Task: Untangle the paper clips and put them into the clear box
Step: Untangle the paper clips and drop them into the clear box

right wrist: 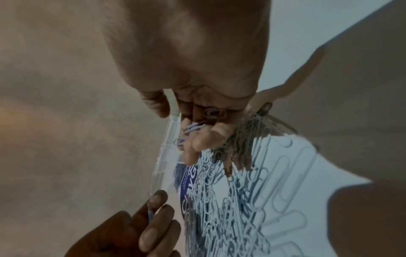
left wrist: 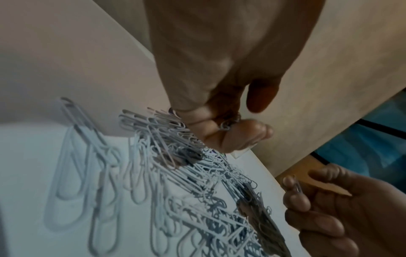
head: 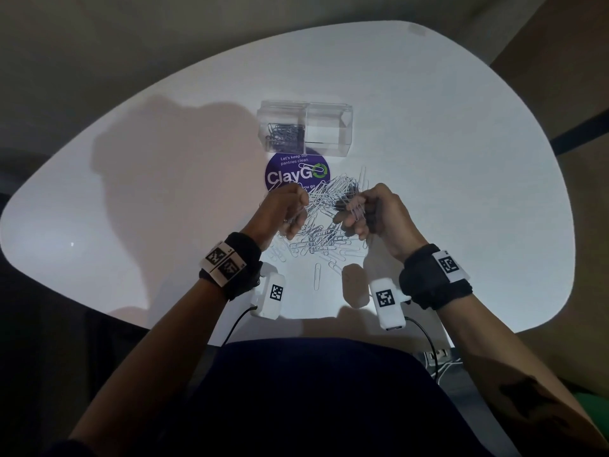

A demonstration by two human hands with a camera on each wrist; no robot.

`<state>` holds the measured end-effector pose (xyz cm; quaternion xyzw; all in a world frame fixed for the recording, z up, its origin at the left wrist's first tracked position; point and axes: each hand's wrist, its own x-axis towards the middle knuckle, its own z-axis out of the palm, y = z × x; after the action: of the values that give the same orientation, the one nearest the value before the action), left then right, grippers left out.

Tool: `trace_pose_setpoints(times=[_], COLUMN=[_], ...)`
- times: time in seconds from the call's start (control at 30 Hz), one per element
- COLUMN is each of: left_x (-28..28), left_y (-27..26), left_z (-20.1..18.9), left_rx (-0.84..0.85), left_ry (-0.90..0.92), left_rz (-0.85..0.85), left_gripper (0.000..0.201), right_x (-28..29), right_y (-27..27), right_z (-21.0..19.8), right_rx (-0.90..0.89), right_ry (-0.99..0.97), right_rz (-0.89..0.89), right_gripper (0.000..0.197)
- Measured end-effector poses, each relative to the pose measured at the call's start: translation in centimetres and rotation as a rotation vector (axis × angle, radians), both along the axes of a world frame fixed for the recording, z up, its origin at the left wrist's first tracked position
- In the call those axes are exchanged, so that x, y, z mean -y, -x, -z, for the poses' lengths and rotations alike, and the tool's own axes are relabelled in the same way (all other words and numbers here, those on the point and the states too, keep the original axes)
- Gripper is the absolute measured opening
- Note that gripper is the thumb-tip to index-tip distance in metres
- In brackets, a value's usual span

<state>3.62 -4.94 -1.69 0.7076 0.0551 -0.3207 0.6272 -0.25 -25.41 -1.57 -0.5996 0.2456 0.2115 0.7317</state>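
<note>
Above the paper-clip pile (head: 324,225), both hands pinch clips; wrist views alone show the left hand (head: 285,211) and right hand (head: 369,212) gripping theirs.

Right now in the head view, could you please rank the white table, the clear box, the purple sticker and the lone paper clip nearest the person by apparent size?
1. White table
2. Clear box
3. Purple sticker, partly hidden under the clip pile, so close to the box
4. Lone paper clip
</note>
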Motion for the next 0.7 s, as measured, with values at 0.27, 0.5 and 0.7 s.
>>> trace_pose_setpoints(times=[0.27,0.5,0.7], left_x=[-0.2,0.6,0.4], left_y=[-0.1,0.5,1.5], left_z=[0.8,0.5,2.0], left_rx=[0.071,0.337,0.774], left_ry=[-0.110,-0.406,-0.813], left_rz=[0.058,0.301,0.586], left_gripper=[0.028,0.023,0.021], right_x=[0.5,-0.3,-0.8], right_y=[0.1,0.2,0.4], right_z=[1.4,2.6,2.5], right_rx=[0.045,0.269,0.473], right_ry=[0.071,0.430,1.010], right_rz=[-0.043,-0.331,-0.787], right_gripper=[0.026,0.022,0.034])
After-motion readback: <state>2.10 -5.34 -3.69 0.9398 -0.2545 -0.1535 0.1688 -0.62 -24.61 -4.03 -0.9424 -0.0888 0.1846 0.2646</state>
